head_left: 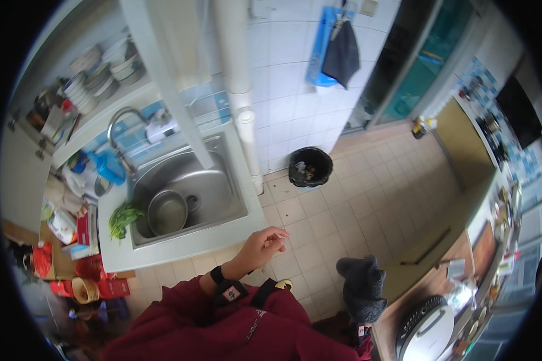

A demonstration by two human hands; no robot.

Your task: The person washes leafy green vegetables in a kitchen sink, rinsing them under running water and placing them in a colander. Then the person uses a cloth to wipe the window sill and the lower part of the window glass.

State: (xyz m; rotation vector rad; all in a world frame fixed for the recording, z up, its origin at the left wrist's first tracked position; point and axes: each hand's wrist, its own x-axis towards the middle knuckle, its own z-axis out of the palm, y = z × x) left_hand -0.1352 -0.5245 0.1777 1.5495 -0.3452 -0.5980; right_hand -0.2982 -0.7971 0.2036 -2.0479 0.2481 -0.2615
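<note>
My left hand (263, 246) is raised in front of me, between the counter's front edge and the tiled floor. Its fingers are loosely bent, with a gap to the thumb, and nothing shows in them. A dark grey fuzzy cloth or mitt (362, 286) covers my right hand, over the floor beside the right-hand counter. The fingers are hidden under it, so I cannot tell whether it is worn or gripped. Left of my left hand, a metal pot (167, 212) with liquid in it stands in the steel sink (238, 201). Leafy greens (124, 219) lie beside the sink.
A black-lined bin (311, 167) stands against the white wall. At right, the wooden counter (397, 310) bears a white-lidded appliance (429, 334) and a cleaver (454, 268). A faucet (120, 153) arches over the sink; stacked bowls (81, 93) fill a shelf. Red bags (90, 268) crowd the lower left.
</note>
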